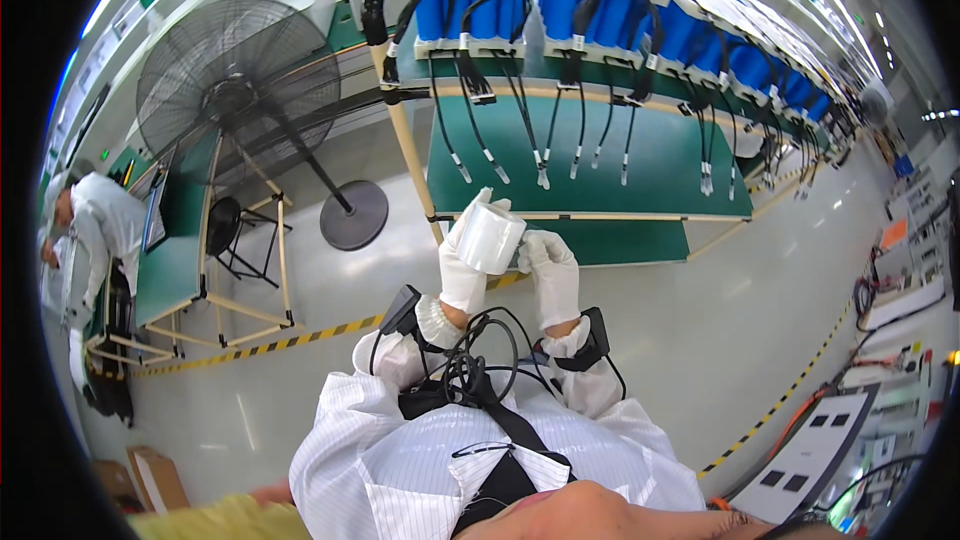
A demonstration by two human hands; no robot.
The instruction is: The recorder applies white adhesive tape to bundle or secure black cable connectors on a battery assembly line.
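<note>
A wide roll of clear, whitish film (491,238) is held up in front of my chest. My left hand (463,275), in a white glove, is wrapped round its left side, with the fingertips showing above the roll. At the roll's right edge is my right hand (551,278), also gloved in white, its fingers curled and pressed together. Whatever they pinch there is too small to make out. Black devices with cables are strapped at both wrists, and the cables loop between my forearms.
Blue cylinder packs (478,10) with dangling black leads (525,120) line a rack above a green shelf (590,160). To the left stand a large fan (238,90), a stool (225,225) and a green workbench (180,240). A person in white (108,220) is beyond it. Striped tape (330,333) marks the floor.
</note>
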